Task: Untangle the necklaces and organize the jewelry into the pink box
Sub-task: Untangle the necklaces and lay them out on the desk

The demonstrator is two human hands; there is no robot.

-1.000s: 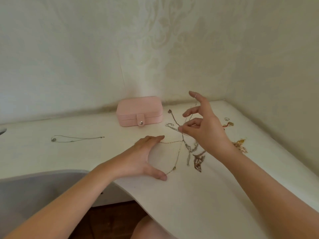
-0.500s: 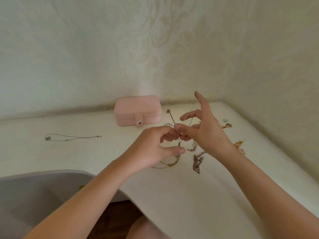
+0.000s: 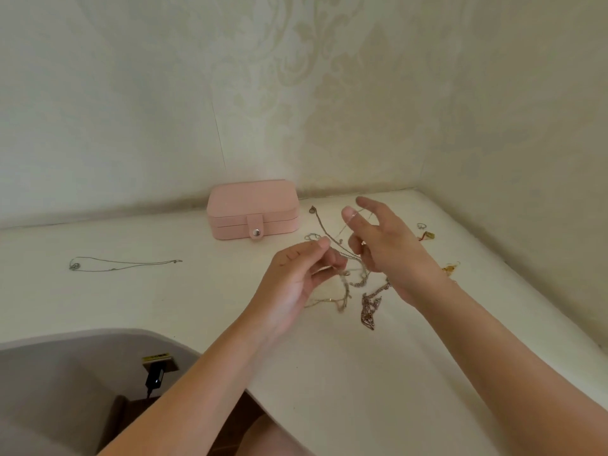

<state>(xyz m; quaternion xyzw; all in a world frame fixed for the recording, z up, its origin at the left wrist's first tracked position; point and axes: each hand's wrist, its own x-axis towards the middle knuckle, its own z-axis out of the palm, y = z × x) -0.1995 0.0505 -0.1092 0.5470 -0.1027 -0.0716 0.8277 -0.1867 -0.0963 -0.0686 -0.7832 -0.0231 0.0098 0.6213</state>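
Thin silvery necklaces (image 3: 360, 284) — knotted, looped together.

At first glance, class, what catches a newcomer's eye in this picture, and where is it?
The left hand pinches a strand of the tangled necklaces mid-table, while the right hand holds another strand up. Behind them the closed pink box stands by the wall; a single necklace lies apart, far left.
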